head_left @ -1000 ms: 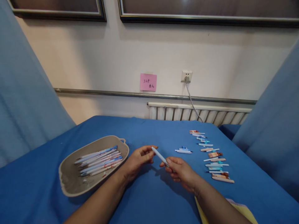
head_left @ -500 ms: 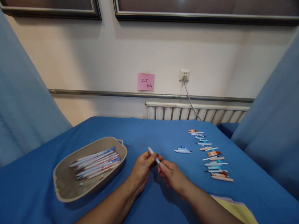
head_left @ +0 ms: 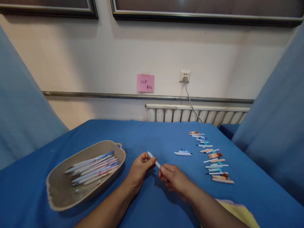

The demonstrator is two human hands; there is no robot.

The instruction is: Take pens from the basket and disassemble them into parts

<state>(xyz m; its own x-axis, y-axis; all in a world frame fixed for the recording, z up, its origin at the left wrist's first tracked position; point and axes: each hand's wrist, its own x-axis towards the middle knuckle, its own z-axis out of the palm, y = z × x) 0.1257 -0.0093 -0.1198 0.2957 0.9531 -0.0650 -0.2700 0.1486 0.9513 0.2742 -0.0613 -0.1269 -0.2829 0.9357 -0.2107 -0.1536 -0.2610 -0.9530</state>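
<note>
A short light-blue pen part (head_left: 154, 160) slants between my two hands above the blue cloth. My left hand (head_left: 142, 169) pinches it near its upper end between thumb and fingers. My right hand (head_left: 174, 179) is closed around its lower end, fingers curled, so that end is hidden. Right of my hands lies a small group of pen parts (head_left: 183, 153), with a white refill among them. To the left stands a grey-brown basket (head_left: 53, 190) holding a bundle of assembled pens (head_left: 95, 167) and a few tiny bits.
Several taken-apart pens (head_left: 216, 166), in blue, peach and brown, lie in a column on the right of the cloth. A yellow cloth (head_left: 237, 213) is at the front right, partly behind my right forearm. A radiator (head_left: 197, 114) and wall stand behind; curtains hang at both sides.
My view has shifted slightly right. My hands have moved a little apart, and more of the pen part shows between them.
</note>
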